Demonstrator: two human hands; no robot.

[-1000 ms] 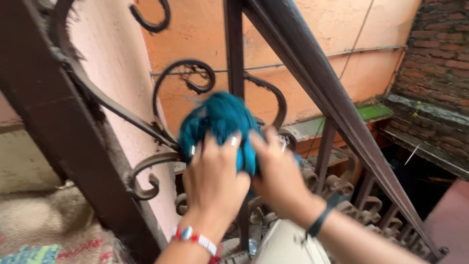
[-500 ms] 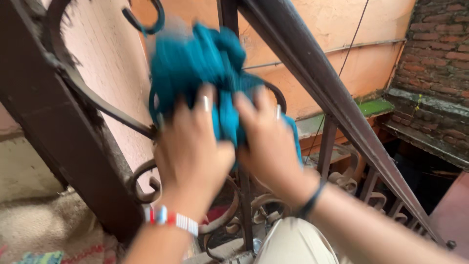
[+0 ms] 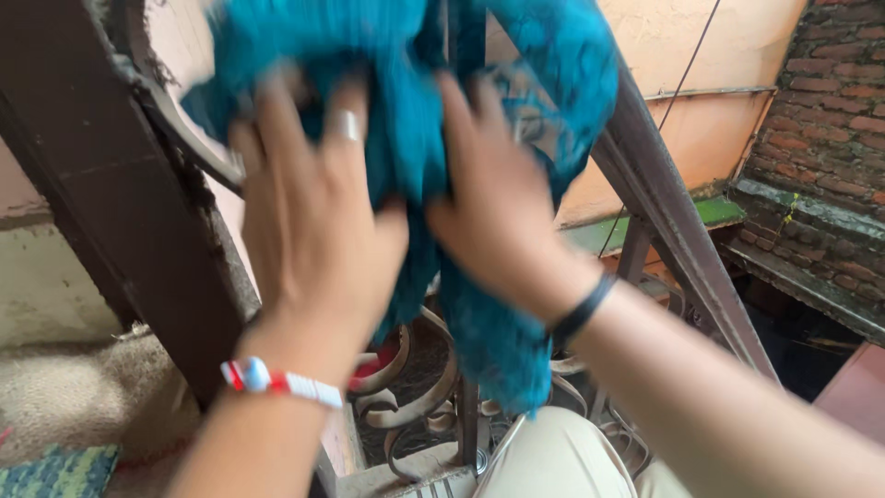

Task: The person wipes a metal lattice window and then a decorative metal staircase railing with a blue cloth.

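A dark iron railing (image 3: pixel 678 231) with scrollwork slopes before an orange plastered wall (image 3: pixel 701 138), a red brick wall (image 3: pixel 825 120) at right, daylight throughout.

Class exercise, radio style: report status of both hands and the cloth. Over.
Left hand and right hand both gripping teal cloth. Cloth bunched against iron railing, tail hanging. Motion blur; nothing blocking.

Brown iron railing (image 3: pixel 659 198) — teal cloth (image 3: pixel 516 111) draped against its scrolled bars.

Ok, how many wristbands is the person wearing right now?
2: a red, white and blue beaded band on the left wrist, a black band on the right wrist.
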